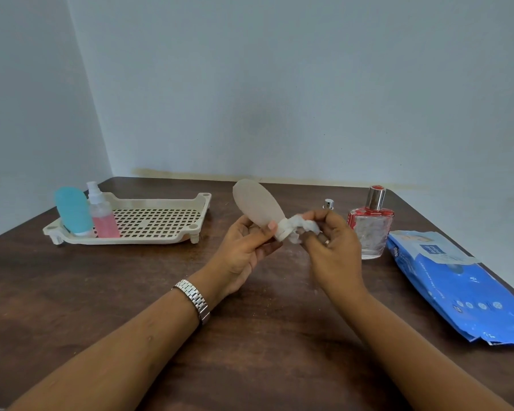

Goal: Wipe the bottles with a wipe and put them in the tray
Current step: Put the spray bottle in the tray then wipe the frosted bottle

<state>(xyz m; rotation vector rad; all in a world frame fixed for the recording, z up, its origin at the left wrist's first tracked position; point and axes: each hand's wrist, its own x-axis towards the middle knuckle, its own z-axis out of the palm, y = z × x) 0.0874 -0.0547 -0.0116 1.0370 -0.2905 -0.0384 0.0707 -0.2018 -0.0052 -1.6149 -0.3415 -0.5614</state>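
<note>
Thumb and curled fingers of the left hand (244,250) are closed round the narrow end of a beige squeeze bottle (255,203). The bottle is held above the table (101,292), tilted, with its rounded end up toward the left and its white cap (282,234) down toward the right. A bunched white wipe (297,226) is pinched in the curled fingers of the right hand (333,247) and pressed against the neck by the cap, where the two hands nearly meet.

A cream slotted tray (161,240) is set well apart at the left. A teal bottle (72,209) and a pink spray bottle (103,216) stand upright at its left end. Just behind the right hand, a clear perfume bottle (370,229) with a red and silver top is partly hidden by the knuckles. A small silver-topped thing (328,204), possibly another sprayer, is seen beside it. A blue wipe pack (463,289) is laid at the right edge. A metal watch (195,299) is worn on the left wrist.
</note>
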